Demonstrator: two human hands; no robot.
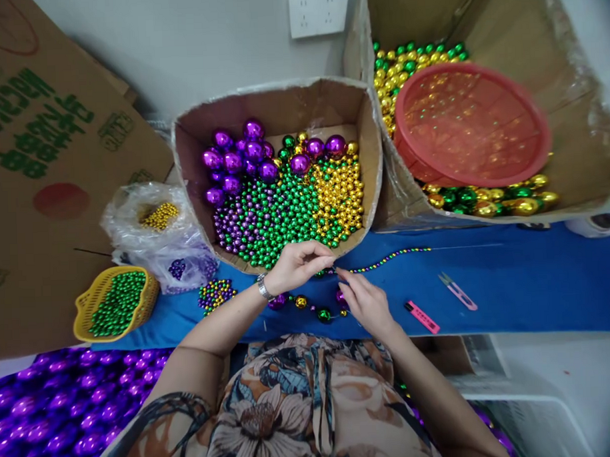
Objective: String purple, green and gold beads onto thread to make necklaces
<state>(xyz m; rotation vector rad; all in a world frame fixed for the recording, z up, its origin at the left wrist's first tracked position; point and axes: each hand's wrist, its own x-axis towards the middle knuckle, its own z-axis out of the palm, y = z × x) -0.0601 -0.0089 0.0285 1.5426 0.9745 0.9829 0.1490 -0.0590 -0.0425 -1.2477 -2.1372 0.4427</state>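
Observation:
My left hand (pixel 302 264) is closed in a pinch at the front rim of the middle carton, its thumb and finger meeting on the bead string. Close beside it, my right hand (pixel 366 301) pinches the same string, fingertips almost touching the left ones. From there small green, gold and purple beads of the bead string (pixel 386 259) run right along the blue cloth and end in bare thread. Below the hands hangs or lies a looped part with larger beads, among them a green bead (pixel 324 314) and a gold bead (pixel 301 301). The exact spot between the fingertips is hidden.
A carton (pixel 275 96) of loose beads stands ahead; a second carton (pixel 391 205) holds a red basin (pixel 476 176). Thread snips (pixel 457 291) and a pink box cutter (pixel 422 317) lie right. Left are a yellow basket (pixel 81 323), bead bags (pixel 129 214) and a small bead pile (pixel 217 296).

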